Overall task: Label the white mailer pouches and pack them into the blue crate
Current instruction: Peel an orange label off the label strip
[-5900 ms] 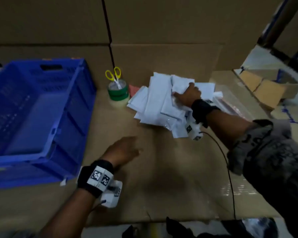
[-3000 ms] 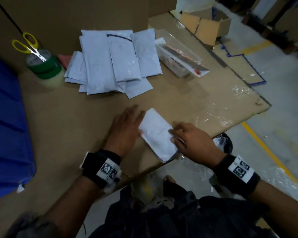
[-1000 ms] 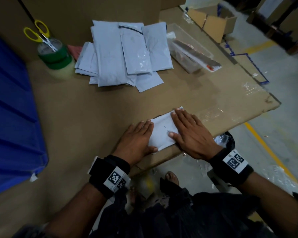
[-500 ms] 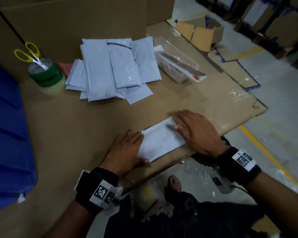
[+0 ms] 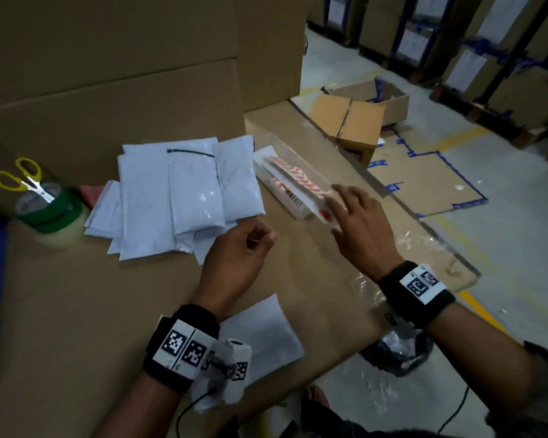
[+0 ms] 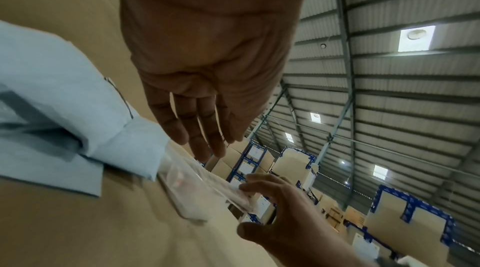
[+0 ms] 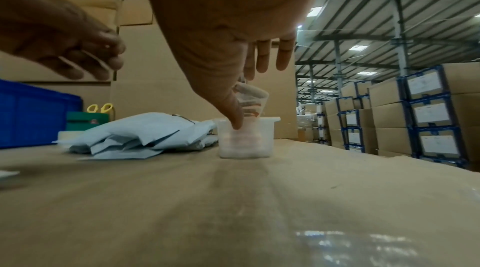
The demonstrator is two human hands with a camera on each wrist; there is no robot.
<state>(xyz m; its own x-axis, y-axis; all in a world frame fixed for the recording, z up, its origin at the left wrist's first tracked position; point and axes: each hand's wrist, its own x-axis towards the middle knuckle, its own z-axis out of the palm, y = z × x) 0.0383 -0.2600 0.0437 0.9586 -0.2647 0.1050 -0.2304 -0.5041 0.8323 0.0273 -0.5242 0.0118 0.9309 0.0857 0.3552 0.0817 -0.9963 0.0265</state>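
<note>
- Pouch (image 5: 260, 330) lies flat at the near table edge, under the left wrist, unlabelled as far as I can tell.
- Stack (image 5: 178, 197) of more pouches sits further back; crate (image 7: 33, 115) stands at the far left.
- Right hand (image 5: 361, 229), fingers spread and fairly straight, reaches the label sheet (image 5: 298, 178) sticking out of the clear tub (image 7: 245, 138); fingertips touch it, no firm grip seen.
- Left hand (image 5: 238, 257) hovers, fingers loosely curled, holding nothing.
- Likely step: taking a label. Best to pinch one sheet's corner, lift it slowly, and steady the tub with the left hand.
</note>
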